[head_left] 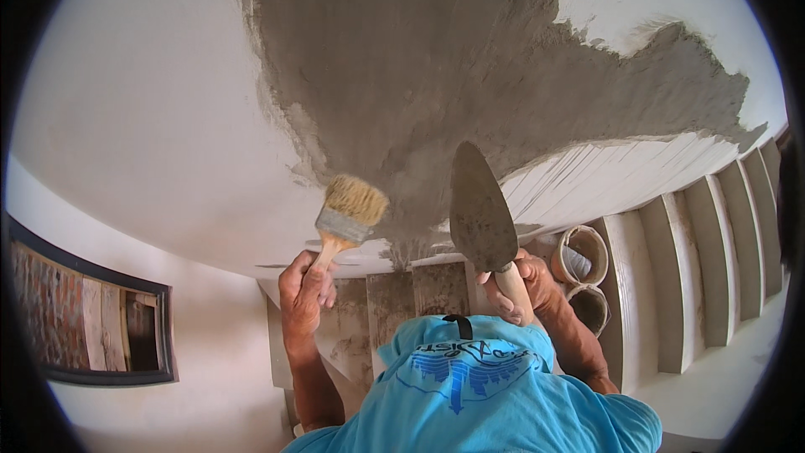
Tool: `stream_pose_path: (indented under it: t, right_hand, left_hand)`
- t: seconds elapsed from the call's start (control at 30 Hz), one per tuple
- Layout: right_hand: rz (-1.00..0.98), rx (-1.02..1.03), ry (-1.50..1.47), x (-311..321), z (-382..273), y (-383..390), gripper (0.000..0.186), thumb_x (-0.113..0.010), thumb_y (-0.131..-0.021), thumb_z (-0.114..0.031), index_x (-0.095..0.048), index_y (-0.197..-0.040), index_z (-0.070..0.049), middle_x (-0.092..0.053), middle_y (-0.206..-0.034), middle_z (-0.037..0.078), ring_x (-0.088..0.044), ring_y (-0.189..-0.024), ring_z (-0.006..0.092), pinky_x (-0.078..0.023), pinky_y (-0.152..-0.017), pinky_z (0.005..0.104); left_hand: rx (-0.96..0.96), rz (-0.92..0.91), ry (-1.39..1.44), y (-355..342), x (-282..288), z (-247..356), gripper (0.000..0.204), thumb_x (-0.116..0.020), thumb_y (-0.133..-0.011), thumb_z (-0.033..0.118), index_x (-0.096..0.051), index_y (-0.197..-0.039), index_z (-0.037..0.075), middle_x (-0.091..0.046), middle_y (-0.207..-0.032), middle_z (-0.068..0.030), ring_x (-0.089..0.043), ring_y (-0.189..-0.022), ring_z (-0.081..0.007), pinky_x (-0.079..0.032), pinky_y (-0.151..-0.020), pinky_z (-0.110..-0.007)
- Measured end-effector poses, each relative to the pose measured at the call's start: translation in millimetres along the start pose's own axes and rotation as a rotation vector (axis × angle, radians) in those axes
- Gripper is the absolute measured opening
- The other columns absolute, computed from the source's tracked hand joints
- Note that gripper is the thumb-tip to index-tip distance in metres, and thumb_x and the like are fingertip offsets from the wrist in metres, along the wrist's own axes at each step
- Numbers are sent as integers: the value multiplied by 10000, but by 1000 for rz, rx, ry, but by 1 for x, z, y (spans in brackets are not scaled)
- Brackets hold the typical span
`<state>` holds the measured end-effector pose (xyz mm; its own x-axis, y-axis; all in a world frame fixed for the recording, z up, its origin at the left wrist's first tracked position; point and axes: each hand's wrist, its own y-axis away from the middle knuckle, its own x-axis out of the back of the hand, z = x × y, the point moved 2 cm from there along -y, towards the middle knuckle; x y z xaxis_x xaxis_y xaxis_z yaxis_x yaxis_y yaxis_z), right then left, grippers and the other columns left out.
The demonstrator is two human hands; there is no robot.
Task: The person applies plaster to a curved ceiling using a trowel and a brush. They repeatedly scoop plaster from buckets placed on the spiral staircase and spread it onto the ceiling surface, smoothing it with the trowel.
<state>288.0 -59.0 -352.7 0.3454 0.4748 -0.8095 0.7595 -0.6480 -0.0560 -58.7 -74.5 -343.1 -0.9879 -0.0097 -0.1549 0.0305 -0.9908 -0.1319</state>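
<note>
My left hand (307,289) is closed round the wooden handle of a wide paintbrush (352,208), its pale bristles pointing up toward the wall. In my right hand (520,285) is the wooden handle of a pointed trowel (482,210). The trowel's grey, mortar-stained blade points up, in front of the wall. Ahead of both tools spreads a large patch of grey plaster (402,50) with ragged edges on the white wall (151,92). Whether either tool touches the plaster, I cannot tell.
Two buckets (583,253) stand on the stairs to my right, one holding something grey. Several pale steps (633,285) rise to the right along the wall. Stained steps (390,306) lie below my hands. At the left is a dark-framed window (92,310) facing brickwork.
</note>
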Motion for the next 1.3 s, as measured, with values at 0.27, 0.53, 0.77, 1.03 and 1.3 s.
stream_pose_path:
  t: [0.27, 0.53, 0.77, 1.03, 1.3]
  right_hand:
    - [-155, -108, -416, 13, 30, -11, 608, -629, -955, -353, -506, -1274, 149, -568, -696, 221, -579, -465, 273, -509, -359, 369]
    - [-149, -240, -523, 28, 42, -14, 609, -602, -978, -352, -467, -1295, 150, -565, -710, 227, -587, -484, 273, -514, -367, 373]
    - [-131, -368, -543, 20, 47, -32, 570, -585, -985, -318, -457, -1293, 144, -541, -693, 198, -554, -473, 234, -483, -351, 340]
    - [-87, -560, -318, 33, 67, -62, 473, -403, -1035, -241, -446, -1332, 124, -533, -726, 110, -509, -472, 153, -449, -357, 279]
    - [-192, -772, -460, 68, 106, -84, 540, -335, -1062, -334, -379, -1421, 68, -514, -787, 104, -537, -548, 176, -488, -410, 307]
  left_hand:
    - [-155, -93, -280, -12, -36, 33, 466, -619, -981, 438, -617, -893, -20, -468, -591, -5, -430, -495, -87, -370, -464, -263]
    - [-387, -106, -693, 3, -35, 55, 203, -699, -925, 153, -597, -911, -22, -547, -702, -114, -515, -540, -243, -414, -510, -345]
    - [-324, -5, -876, 21, -27, 50, 150, -691, -914, 106, -608, -932, -17, -571, -722, -143, -506, -546, -295, -421, -509, -362]
    - [20, 206, -899, 66, 24, 15, 121, -637, -939, 95, -589, -924, -15, -540, -681, -185, -515, -570, -369, -413, -541, -419]
    - [146, 543, -1138, 111, 77, -49, 198, -579, -985, 167, -557, -871, 7, -521, -640, -202, -518, -575, -385, -387, -556, -450]
